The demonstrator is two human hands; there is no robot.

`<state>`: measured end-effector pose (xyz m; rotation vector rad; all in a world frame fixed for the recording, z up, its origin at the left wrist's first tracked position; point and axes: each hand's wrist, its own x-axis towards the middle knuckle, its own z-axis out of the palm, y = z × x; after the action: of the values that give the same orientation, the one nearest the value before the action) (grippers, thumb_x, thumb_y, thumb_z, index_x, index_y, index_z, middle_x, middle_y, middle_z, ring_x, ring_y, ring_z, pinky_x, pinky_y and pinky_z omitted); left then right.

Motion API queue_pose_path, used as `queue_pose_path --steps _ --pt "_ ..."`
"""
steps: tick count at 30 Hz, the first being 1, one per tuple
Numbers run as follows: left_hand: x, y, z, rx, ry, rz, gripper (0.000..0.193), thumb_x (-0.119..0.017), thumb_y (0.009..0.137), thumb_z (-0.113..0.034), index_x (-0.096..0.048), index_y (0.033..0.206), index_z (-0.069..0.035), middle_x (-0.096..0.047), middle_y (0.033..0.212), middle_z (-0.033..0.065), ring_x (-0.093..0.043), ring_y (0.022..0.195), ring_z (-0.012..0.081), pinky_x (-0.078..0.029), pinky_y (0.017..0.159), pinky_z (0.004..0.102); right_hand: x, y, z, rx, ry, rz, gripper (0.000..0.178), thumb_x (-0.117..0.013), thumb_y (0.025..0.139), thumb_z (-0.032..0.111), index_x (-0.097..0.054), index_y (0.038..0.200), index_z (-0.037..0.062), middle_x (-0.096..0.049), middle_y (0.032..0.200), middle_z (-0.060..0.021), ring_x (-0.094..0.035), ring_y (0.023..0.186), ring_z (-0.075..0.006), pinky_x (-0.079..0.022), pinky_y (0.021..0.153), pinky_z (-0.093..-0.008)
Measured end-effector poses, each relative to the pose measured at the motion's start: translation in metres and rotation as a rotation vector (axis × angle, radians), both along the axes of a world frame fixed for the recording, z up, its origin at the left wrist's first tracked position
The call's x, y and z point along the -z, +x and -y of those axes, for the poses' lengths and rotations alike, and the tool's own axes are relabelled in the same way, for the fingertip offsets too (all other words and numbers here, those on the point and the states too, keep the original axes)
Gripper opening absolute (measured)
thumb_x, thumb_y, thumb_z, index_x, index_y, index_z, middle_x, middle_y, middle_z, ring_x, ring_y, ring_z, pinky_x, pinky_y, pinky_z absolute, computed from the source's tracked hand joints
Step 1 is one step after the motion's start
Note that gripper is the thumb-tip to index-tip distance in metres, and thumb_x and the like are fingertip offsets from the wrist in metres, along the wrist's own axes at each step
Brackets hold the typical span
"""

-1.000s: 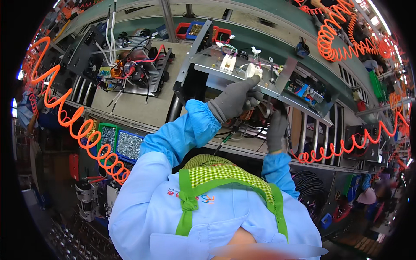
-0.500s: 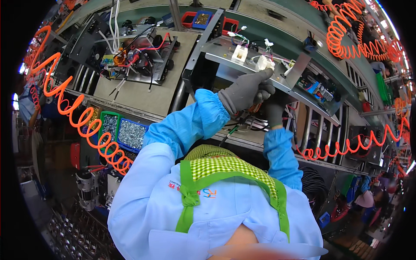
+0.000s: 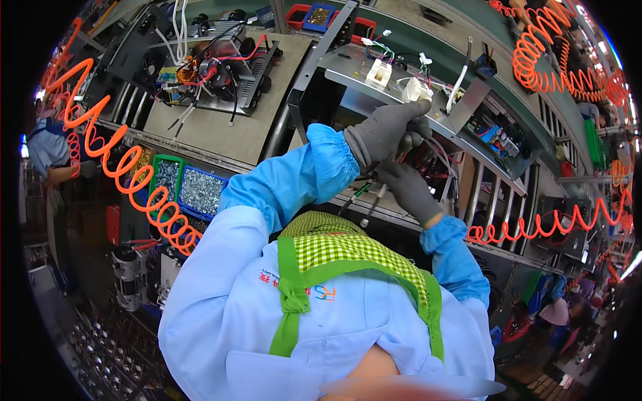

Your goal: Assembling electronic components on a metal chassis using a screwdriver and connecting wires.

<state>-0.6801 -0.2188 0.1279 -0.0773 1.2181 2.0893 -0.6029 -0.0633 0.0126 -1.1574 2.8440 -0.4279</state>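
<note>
A metal chassis (image 3: pixel 481 142) with a raised panel stands in front of me. Two white plastic sockets are on that panel, one upright (image 3: pixel 378 73) and one tilted (image 3: pixel 416 91). My left hand (image 3: pixel 388 132), in a grey glove, is closed at the panel edge; its thumb lies beside the tilted socket and its fingers curl below. Lower and to the right, my gloved right hand (image 3: pixel 409 190) has its fingers closed around a dark cable (image 3: pixel 378 199) whose end hangs toward me. Grey wires (image 3: pixel 441 150) run down behind the hands. What lies under the left fingers is hidden.
Another opened chassis with wiring (image 3: pixel 221 77) sits on the bench at left. Blue (image 3: pixel 202 190) and green (image 3: pixel 166 177) bins hold small metal parts. Coiled orange hoses (image 3: pixel 110 144) hang on both sides. Metal rollers (image 3: pixel 491 200) run under the chassis at right.
My right hand has come out from beneath the panel toward me and left, onto a cable. A white-sleeved cable now stands up behind the panel. The left hand keeps nearly the same place.
</note>
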Motion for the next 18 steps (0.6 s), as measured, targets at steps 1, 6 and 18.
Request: queue_pose_path --steps 1,6,18 --pt "0.003 0.0 0.002 -0.01 -0.001 -0.001 0.038 -0.06 0.088 -0.045 -0.059 0.082 -0.008 -0.059 0.072 0.0015 -0.049 0.054 0.0046 -0.036 0.043 0.0154 -0.017 0.002 -0.001 0.074 -0.252 -0.078 0.025 -0.057 0.075 0.008 -0.064 0.099 0.0049 -0.057 0.111 -0.0177 -0.058 0.09 -0.0322 -0.048 0.073 -0.041" --pt "0.004 0.001 0.003 0.048 0.029 -0.001 0.036 -0.059 0.089 -0.044 -0.058 0.083 -0.008 -0.059 0.075 0.0018 -0.048 0.055 0.0046 -0.037 0.044 0.016 0.007 0.008 -0.027 0.628 -0.775 0.232 0.02 -0.057 0.088 0.018 -0.063 0.089 -0.0008 -0.063 0.081 -0.0169 -0.059 0.068 -0.0245 -0.045 0.06 -0.0378" --pt "0.003 0.008 0.006 0.011 0.007 0.0 0.033 -0.057 0.091 -0.041 -0.057 0.089 -0.009 -0.059 0.072 0.0015 -0.05 0.055 0.0045 -0.039 0.046 0.0161 0.053 -0.019 -0.035 0.5 -0.274 -0.329 0.043 -0.049 0.079 0.001 -0.056 0.121 0.0065 -0.061 0.101 -0.0201 -0.061 0.079 -0.0359 -0.049 0.065 -0.043"
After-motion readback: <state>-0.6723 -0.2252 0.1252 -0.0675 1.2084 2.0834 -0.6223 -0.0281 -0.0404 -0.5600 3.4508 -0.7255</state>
